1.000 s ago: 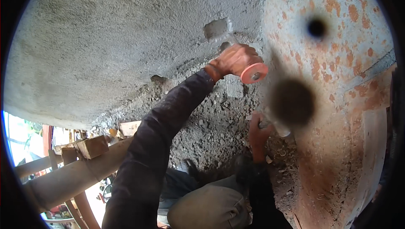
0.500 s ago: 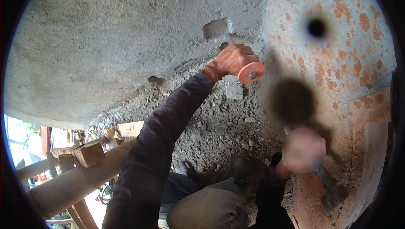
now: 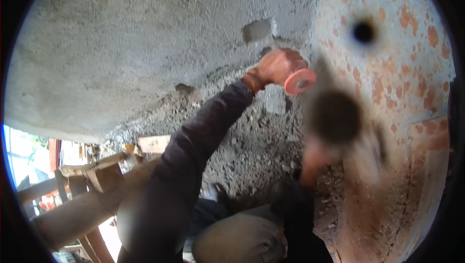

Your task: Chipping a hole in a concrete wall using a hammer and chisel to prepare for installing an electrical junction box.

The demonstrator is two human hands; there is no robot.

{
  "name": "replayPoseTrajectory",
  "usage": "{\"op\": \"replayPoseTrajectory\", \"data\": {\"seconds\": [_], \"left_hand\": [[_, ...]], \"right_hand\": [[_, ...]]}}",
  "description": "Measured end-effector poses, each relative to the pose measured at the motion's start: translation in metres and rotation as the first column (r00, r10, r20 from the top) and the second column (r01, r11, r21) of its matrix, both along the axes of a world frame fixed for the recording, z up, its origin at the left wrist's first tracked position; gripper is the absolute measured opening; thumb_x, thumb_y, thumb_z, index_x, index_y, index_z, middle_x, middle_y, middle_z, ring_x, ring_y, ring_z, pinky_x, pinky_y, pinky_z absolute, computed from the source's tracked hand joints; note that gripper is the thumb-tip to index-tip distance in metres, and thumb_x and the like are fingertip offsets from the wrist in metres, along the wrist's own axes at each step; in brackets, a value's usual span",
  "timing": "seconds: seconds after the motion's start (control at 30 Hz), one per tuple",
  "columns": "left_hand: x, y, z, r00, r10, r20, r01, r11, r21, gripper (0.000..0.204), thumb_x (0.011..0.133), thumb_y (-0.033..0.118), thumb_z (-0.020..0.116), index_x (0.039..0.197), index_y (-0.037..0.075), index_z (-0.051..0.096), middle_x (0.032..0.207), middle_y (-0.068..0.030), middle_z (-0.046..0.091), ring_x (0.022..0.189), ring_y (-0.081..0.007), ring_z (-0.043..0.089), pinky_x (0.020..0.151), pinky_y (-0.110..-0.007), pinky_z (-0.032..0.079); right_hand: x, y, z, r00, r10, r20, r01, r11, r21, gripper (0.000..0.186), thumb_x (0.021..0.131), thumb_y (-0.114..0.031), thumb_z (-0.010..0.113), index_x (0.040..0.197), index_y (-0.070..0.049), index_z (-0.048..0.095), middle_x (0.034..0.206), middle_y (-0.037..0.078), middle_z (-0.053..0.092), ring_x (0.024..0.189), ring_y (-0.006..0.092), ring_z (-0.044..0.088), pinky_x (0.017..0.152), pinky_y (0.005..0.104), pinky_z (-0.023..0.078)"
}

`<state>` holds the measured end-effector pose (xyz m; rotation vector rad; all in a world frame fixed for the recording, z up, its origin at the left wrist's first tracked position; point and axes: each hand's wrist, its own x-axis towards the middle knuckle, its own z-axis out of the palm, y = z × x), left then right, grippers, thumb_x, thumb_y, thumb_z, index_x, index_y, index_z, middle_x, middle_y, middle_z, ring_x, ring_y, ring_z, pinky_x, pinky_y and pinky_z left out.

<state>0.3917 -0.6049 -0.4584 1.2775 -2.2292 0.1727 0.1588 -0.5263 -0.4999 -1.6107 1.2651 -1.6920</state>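
Note:
My left hand [image 3: 282, 65] is wrapped round a chisel [image 3: 293, 83] with a round orange-red guard, whose struck end faces me. The chisel's thin blade runs up from the fist to the grey plastered wall [image 3: 145, 35], just below a squarish recess [image 3: 256, 31]. My right hand [image 3: 317, 162], low on the right, is smeared by motion and partly covered by a dark round blur. It grips a hammer [image 3: 372, 159], which shows only as a pale streak beside the hand, apart from the chisel.
Broken rubble [image 3: 256, 151] lies along the wall's foot, with a squarish block [image 3: 276, 102] under my left hand. A pale wall with reddish patches [image 3: 407, 83] rises on the right. Timber beams [image 3: 77, 214] and a board [image 3: 153, 143] stand on the left. Dark blurs hide parts of the view.
My right hand has swung up and slightly left with the hammer, now heavily blurred. My left hand still holds the chisel below the recess; the whole view has shifted slightly.

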Motion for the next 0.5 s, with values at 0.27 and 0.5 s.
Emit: {"op": "replayPoseTrajectory", "data": {"seconds": [0.27, 0.5], "left_hand": [[-0.016, -0.001, 0.004, 1.000, 0.017, 0.015, -0.018, 0.997, 0.078, 0.023, 0.067, 0.026, 0.074, 0.081, 0.011, 0.063, 0.075, -0.0047, 0.062, 0.072, -0.0255, 0.064, 0.064, -0.038, 0.051], [-0.005, -0.003, 0.004, 0.996, 0.079, 0.035, -0.083, 0.990, 0.118, 0.024, 0.068, 0.031, 0.073, 0.080, 0.012, 0.064, 0.078, -0.0054, 0.064, 0.076, -0.0262, 0.064, 0.066, -0.038, 0.052]], "right_hand": [[0.067, -0.017, -0.054, 0.949, 0.306, 0.074, -0.314, 0.935, 0.164, 0.034, 0.091, -0.012, 0.062, 0.118, 0.007, 0.053, 0.104, 0.022, 0.062, 0.095, 0.0295, 0.060, 0.091, 0.0425, 0.045], [-0.006, -0.002, 0.034, 0.300, 0.605, 0.738, -0.190, 0.796, -0.575, 0.016, 0.091, -0.008, 0.060, 0.105, -0.001, 0.059, 0.072, 0.007, 0.060, 0.062, 0.0182, 0.058, 0.057, 0.0285, 0.048]]}}
